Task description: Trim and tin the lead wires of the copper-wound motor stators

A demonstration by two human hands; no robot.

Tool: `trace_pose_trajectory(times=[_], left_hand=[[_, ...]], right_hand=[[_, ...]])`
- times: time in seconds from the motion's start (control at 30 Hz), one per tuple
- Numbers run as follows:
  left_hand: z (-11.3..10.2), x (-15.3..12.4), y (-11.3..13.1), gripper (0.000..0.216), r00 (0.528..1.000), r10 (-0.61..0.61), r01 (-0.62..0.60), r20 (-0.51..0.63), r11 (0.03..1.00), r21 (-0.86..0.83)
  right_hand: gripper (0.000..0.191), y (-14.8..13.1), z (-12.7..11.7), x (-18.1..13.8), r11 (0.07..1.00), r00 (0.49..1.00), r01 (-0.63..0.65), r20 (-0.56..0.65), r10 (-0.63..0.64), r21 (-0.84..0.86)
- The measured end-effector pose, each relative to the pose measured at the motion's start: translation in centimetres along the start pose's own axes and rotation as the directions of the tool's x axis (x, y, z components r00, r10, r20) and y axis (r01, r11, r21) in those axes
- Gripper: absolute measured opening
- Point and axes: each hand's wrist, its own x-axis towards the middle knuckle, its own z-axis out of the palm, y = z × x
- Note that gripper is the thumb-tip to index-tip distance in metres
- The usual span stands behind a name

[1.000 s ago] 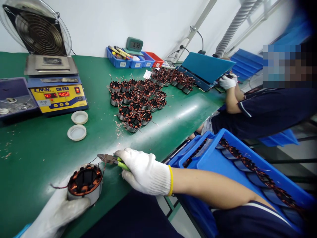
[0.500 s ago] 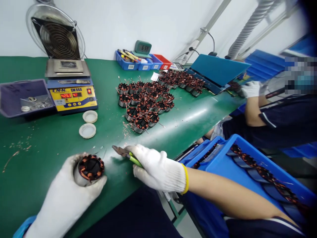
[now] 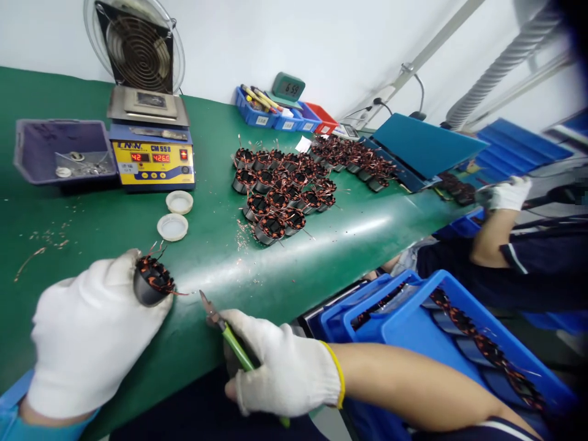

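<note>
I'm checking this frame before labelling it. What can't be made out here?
- Stator, head view: the gloved left hand wraps its lower side, so the base is hidden.
- Cutters: the right hand covers most of the green handles; the tips are too small to tell open from closed.
- Blue crate: the right forearm and the bottom edge cut it off.
- Clock: digits too small to read surely.

Both hands wear white knitted gloves. The left hand [image 3: 92,331] sits at the lower left of the frame, with a light blue cuff. The right hand [image 3: 280,367] has a yellow-edged cuff; a dark navy sleeve with white trim shows at the bottom right.
</note>
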Motion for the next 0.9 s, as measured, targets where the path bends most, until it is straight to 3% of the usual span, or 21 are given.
trace_pose_trajectory(times=[0.13, 0.37, 0.67, 0.9], left_hand=[[0.8, -0.3, -0.3, 0.036, 0.995, 0.061, -0.06, -0.078, 0.998, 0.021], [1.5, -0.5, -0.5, 0.023, 0.98, 0.124, -0.119, -0.154, 0.992, 0.039], [1.5, -0.5, -0.3, 0.02, 0.987, 0.091, -0.088, -0.135, 0.996, 0.034], [1.2, -0.4, -0.1, 0.019, 0.985, 0.122, -0.116, -0.125, 0.992, 0.053]], right_hand=[[0.074, 0.0, 0.5, 0.1, 0.997, 1.0, 0.006, -0.001, -0.006, 0.073], [0.068, -0.5, 0.8, 0.0, 0.993, 1.0, 0.008, -0.022, -0.005, 0.114], [0.066, -0.9, 1.2, 0.2, 0.993, 0.999, -0.014, -0.048, 0.02, 0.117], [0.066, -0.5, 1.5, 0.6, 1.0, 0.994, -0.023, -0.103, 0.024, 0.019]])
